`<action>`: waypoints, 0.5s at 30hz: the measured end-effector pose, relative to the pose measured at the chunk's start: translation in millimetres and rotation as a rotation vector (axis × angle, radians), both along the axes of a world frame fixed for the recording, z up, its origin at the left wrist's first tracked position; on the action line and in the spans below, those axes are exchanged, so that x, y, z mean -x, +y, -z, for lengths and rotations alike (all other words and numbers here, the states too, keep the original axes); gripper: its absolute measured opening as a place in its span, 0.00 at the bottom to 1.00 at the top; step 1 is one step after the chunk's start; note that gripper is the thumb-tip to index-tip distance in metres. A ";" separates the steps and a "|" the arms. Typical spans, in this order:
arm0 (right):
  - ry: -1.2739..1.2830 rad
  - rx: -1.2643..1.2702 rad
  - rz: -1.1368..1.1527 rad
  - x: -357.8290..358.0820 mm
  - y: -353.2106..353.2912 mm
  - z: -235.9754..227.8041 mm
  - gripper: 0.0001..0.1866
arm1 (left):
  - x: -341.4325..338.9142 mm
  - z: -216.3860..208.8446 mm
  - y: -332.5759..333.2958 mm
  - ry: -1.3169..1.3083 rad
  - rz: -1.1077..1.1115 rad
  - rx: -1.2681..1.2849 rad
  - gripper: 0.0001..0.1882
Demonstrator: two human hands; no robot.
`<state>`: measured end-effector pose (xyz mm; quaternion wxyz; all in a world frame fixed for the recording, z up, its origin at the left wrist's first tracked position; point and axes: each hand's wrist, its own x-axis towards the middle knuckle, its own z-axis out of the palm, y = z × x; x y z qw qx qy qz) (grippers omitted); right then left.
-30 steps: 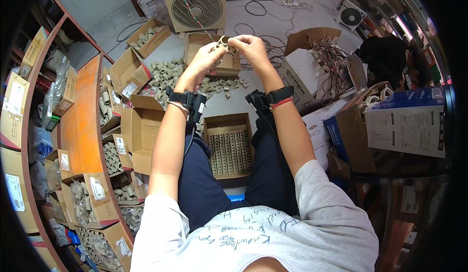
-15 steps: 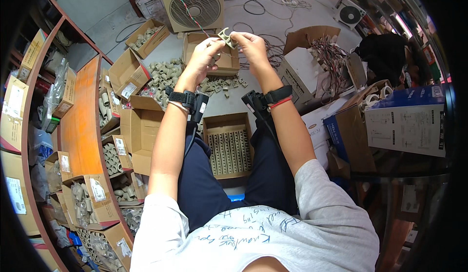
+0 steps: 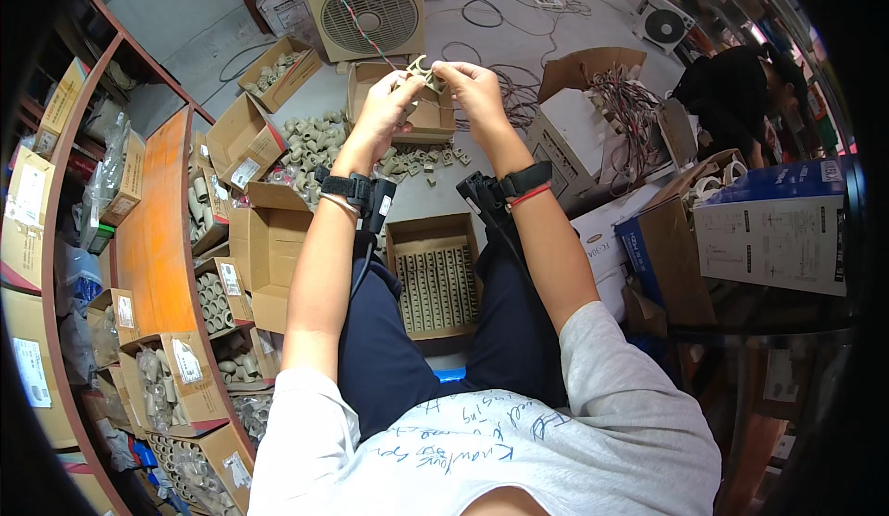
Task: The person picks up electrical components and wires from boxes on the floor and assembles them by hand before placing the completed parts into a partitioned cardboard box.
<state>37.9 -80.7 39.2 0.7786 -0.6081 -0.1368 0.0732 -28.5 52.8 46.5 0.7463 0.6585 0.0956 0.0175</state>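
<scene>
Out in front of me, at the height of an open cardboard box, both hands pinch a small beige plastic pipe clip (image 3: 421, 69). My left hand (image 3: 381, 113) closes thumb and fingers on its left side. From the other side my right hand (image 3: 479, 96) grips it between thumb and forefinger. Whether the clip is one piece or two joined ones is too small to tell. Below, between my legs, a cardboard box (image 3: 432, 335) contains tight rows of similar beige clips (image 3: 435, 285). Loose clips (image 3: 421, 160) lie on the floor just beneath my hands.
Grey pipe fittings (image 3: 310, 146) are heaped on the floor at left, beside open cartons (image 3: 269, 238) and an orange-brown shelf (image 3: 153, 238). A box fan (image 3: 366, 16) stands ahead. Tangled cables (image 3: 616, 99) fill a carton at right. A person in black (image 3: 727, 86) bends down beyond it.
My right hand has shifted slightly left, nearer my left hand, and the clip has turned a little. At right, the person in black has moved, and their head and arm now show.
</scene>
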 end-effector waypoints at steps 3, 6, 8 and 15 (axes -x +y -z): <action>0.002 0.004 -0.008 0.2 -0.5 0.5 0.12 | 0.3 0.6 0.8 -0.004 0.003 -0.015 0.08; 0.021 0.020 0.001 3.0 -0.3 -2.2 0.12 | 1.4 -0.2 0.3 -0.010 0.002 -0.021 0.08; 0.038 0.029 0.009 5.9 0.6 -4.4 0.12 | 2.9 -1.6 -0.7 -0.009 -0.002 -0.027 0.09; 0.048 -0.004 -0.008 9.1 0.2 -6.5 0.11 | 1.2 -0.9 -0.1 -0.011 -0.019 -0.081 0.11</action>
